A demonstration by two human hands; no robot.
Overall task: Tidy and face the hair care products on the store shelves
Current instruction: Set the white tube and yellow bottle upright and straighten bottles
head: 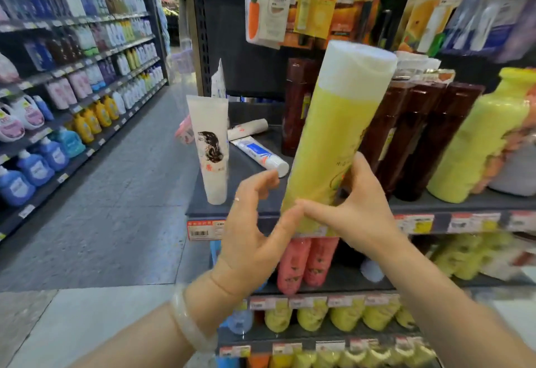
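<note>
Bright, even store lighting fills the frame with only faint shadows. Wide-angle distortion bends the shelving at the left and right edges. Motion blur softens the hanging packets at upper right and the lower-right bottles.

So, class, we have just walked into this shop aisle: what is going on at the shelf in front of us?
A person is tidying hair care products. Both hands hold a tall yellow bottle with a white cap at its base: the right hand wraps round it, and the left hand touches it with the thumb. The bottle tilts in front of dark brown bottles. On the shelf to the left, a white tube stands on its cap and two more tubes lie flat.
</note>
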